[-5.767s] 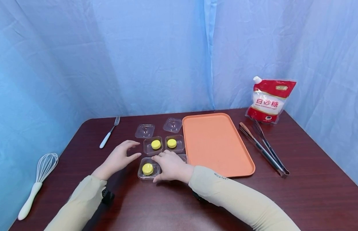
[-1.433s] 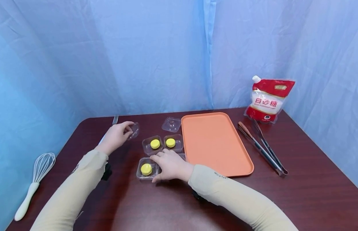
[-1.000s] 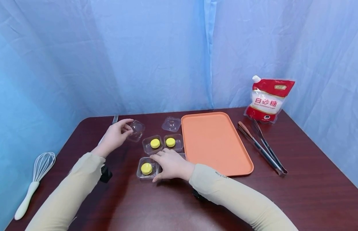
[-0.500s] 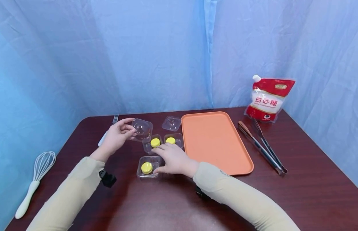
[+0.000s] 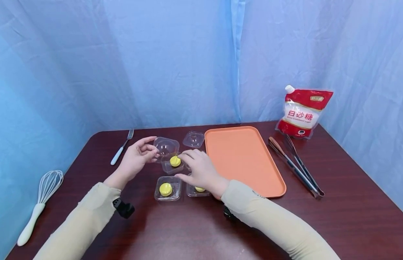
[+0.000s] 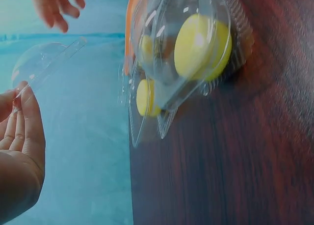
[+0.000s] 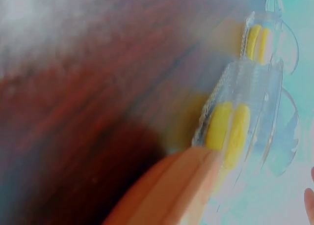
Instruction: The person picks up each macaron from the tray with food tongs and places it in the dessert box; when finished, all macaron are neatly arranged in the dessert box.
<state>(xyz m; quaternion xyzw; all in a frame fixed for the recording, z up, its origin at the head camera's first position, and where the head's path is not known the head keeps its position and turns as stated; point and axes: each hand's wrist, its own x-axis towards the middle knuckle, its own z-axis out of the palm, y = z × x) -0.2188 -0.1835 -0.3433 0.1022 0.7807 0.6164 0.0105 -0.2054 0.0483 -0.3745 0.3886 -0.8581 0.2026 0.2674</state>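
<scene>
My left hand [image 5: 138, 157] pinches a clear domed lid [image 5: 168, 145] by its edge, tilted above the back-left plastic box [image 5: 170, 169]. A yellow macaron [image 5: 175, 161] lies in that box. In the left wrist view the lid [image 6: 37, 70] is between thumb and fingers. My right hand [image 5: 201, 169], fingers loosely bent, is over the back-right box, mostly hiding it. At the front are two more clear boxes, the left box [image 5: 176, 195] and the right box [image 5: 195, 194], each with a macaron. The left wrist view shows a dome over the nearest macaron [image 6: 198, 48].
Another clear lid [image 5: 193, 139] lies behind the boxes. To their right is an orange tray [image 5: 240, 155], with tongs [image 5: 298, 166] and a sugar pouch [image 5: 302, 113] beyond it. A fork [image 5: 121, 148] and a whisk [image 5: 40, 207] lie at the left.
My left hand has picked up the back-left lid and carried it right, over the back-left box. My right hand has left the front boxes and moved back and slightly right.
</scene>
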